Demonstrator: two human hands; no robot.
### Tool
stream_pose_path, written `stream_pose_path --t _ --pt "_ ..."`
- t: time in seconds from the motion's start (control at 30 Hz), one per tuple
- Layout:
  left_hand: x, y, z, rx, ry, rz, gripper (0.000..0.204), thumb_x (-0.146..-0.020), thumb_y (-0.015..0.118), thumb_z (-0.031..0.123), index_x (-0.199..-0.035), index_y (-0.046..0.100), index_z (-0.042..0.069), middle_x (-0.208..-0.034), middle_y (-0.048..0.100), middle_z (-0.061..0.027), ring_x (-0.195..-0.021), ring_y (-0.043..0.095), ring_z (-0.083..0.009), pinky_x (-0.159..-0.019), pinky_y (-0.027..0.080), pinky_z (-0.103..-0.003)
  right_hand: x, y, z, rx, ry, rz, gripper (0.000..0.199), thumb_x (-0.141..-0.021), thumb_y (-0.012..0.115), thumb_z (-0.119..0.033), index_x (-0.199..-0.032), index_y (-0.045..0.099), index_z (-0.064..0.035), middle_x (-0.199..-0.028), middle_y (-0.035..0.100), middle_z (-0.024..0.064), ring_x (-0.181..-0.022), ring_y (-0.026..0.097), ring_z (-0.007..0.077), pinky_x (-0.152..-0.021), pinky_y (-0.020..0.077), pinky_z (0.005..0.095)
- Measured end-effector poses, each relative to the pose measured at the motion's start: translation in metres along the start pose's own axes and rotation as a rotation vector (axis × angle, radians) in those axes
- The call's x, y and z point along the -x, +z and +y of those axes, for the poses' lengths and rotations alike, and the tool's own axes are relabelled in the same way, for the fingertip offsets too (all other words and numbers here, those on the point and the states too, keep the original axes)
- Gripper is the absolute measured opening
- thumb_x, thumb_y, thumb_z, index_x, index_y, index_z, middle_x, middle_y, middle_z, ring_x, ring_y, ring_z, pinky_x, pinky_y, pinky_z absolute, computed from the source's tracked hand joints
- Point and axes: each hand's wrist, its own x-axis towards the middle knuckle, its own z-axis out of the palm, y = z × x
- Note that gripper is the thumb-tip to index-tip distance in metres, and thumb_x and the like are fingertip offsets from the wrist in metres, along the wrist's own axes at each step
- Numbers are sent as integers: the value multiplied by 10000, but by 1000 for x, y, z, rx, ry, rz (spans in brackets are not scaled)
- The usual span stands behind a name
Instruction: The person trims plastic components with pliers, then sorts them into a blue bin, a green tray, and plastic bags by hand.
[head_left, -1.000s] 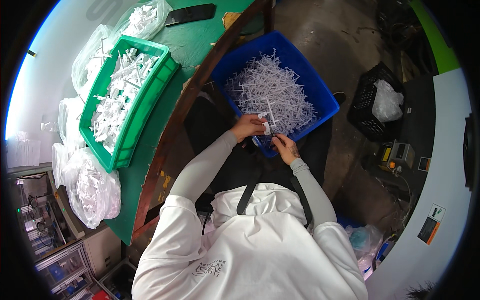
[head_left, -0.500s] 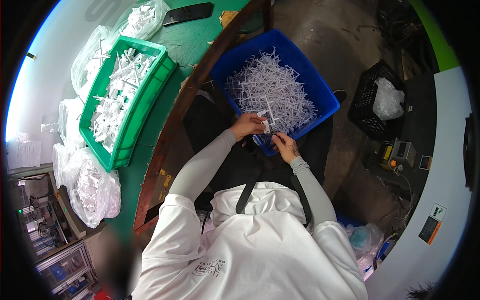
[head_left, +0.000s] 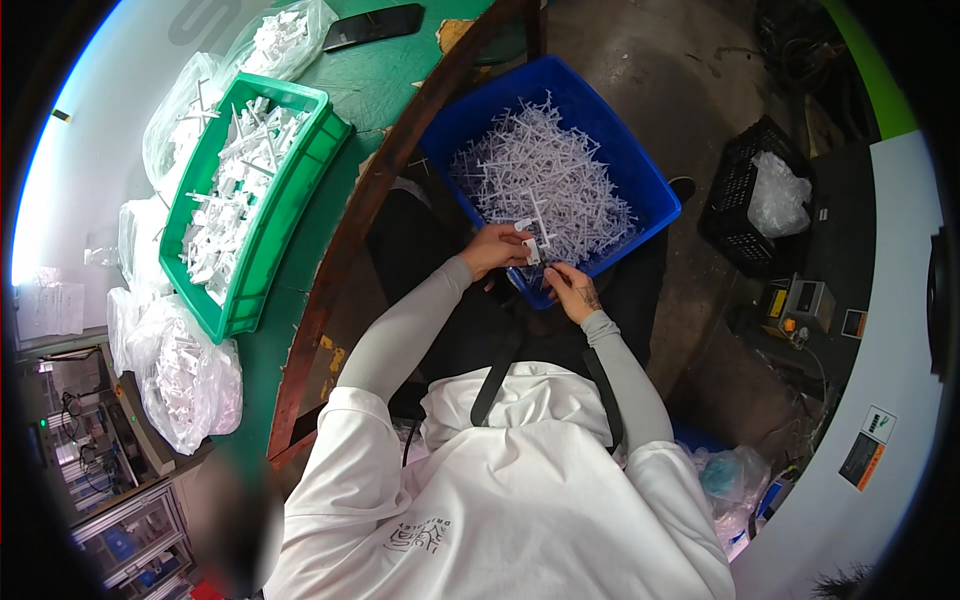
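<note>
Over the near edge of a blue bin (head_left: 648, 178), my left hand (head_left: 494, 250) pinches a small white plastic part (head_left: 532, 250). A thin white sprue branch (head_left: 541, 215) stands up beside that part, toward the bin. My right hand (head_left: 573, 291) is just to the right and nearer to me, thumb and fingers closed together by the lower end of the part. What sits between those right fingertips is too small to make out. Below both hands, a heap of thin white plastic sprues (head_left: 550, 160) fills much of the bin.
To the left, a green tray (head_left: 290, 225) of white plastic pieces stands on a green table (head_left: 375, 85). Clear bags (head_left: 185, 385) of similar pieces lie around it, with a black phone (head_left: 373, 28) farther back. A black crate (head_left: 730, 200) holding a clear bag is at right.
Both hands stay nearly in place, with the white plastic part still in the left. The right fingers have shifted very slightly; the bin and tray look the same.
</note>
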Motion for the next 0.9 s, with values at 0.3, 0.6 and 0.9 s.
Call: stream_pose_path --t 0.3,0.6,0.9 --pt "2 3 4 -39 -1 18 325 -827 623 -7 -1134 522 -37 -1016 612 -106 -960 618 -202 -840 543 -318 0 -2 0 88 -34 28 301 -891 590 -282 -1047 621 -26 -746 623 20 -580 527 72 -539 429 219" --pt "1 2 2 -40 5 11 329 -818 623 -24 -1128 513 -39 -1008 608 -91 -952 615 -197 -840 545 -317 2 -2 -3 128 -16 31 371 -873 586 -355 -1053 622 -32 -767 652 64 -632 596 134 -615 474 266" --pt "2 3 3 -47 -7 22 325 -822 616 -32 -1128 508 -40 -998 609 -88 -948 615 -189 -843 544 -317 2 -2 -3 94 -3 12 379 -878 579 -357 -1065 616 -29 -800 664 72 -650 614 140 -627 481 266"
